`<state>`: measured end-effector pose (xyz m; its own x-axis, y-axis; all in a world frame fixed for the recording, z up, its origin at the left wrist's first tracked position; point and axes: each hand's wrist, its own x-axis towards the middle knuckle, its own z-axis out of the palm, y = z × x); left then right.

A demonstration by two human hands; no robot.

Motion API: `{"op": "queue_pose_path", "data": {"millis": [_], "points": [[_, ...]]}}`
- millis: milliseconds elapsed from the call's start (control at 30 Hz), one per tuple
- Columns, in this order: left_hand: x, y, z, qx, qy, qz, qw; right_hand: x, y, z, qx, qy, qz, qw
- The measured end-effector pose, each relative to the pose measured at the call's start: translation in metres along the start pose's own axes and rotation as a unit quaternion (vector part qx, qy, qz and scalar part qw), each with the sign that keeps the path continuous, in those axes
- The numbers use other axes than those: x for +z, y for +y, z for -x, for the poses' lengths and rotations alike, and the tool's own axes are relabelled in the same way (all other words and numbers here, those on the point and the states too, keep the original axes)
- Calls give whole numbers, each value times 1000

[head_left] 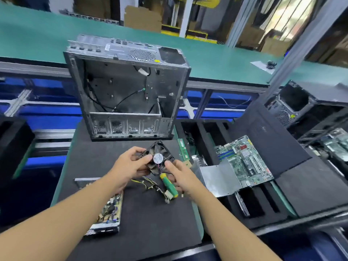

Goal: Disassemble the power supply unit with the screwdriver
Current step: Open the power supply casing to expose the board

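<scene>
Black foam bench mat (150, 223): your left hand (130, 166) grips square black fan (157, 157); right hand (181, 176), thumb on fan, holds green-handled screwdriver (169, 184).

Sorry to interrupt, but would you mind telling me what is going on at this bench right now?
A person is taking a power supply apart. Both hands hold a black fan above the dark mat: the left hand grips one side, the right hand pinches the other while holding the green screwdriver in its palm. Loose wires lie on the mat below. The bare circuit board lies under the left forearm, and an emptied computer case stands behind.
</scene>
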<state>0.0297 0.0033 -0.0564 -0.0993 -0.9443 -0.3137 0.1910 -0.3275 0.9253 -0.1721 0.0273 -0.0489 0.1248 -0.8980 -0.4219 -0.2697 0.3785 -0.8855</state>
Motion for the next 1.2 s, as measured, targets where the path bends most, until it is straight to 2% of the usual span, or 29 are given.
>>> {"op": "queue_pose_path", "data": {"millis": [200,300,400,500,633,667,733,833,900,967,1067,1133,1200], "points": [[106,-15,-34,-27,-81,-28,996,-96,21,12,18,70,-62,995],[155,-25,-48,-19,-108,-134,985,-147,29,15,65,112,-83,988],[183,-36,-56,1,-105,-278,955,-179,46,14,130,122,-35,983],[193,-50,-58,-7,-101,-333,937,-189,65,5,168,106,-7,980],[194,-58,-65,-8,-66,-365,929,-187,81,-9,204,109,-49,972],[193,-59,-67,-7,-57,-367,928,-184,83,-11,213,108,-29,971],[193,-60,-69,-3,-53,-374,926,-179,85,-14,228,87,121,962],[191,-59,-67,6,-59,-389,919,-172,87,-17,246,58,332,909],[185,-59,-64,26,-58,-409,910,-168,80,-20,241,85,388,885],[173,-55,-60,46,-40,-417,907,-163,67,-22,214,124,406,880],[145,-43,-50,31,-34,-398,916,-146,43,-28,101,182,455,866],[120,-33,-43,39,0,-482,875,-123,29,-33,7,150,460,875],[89,-26,-37,75,53,-580,809,-93,19,-38,-47,71,444,892]]}}
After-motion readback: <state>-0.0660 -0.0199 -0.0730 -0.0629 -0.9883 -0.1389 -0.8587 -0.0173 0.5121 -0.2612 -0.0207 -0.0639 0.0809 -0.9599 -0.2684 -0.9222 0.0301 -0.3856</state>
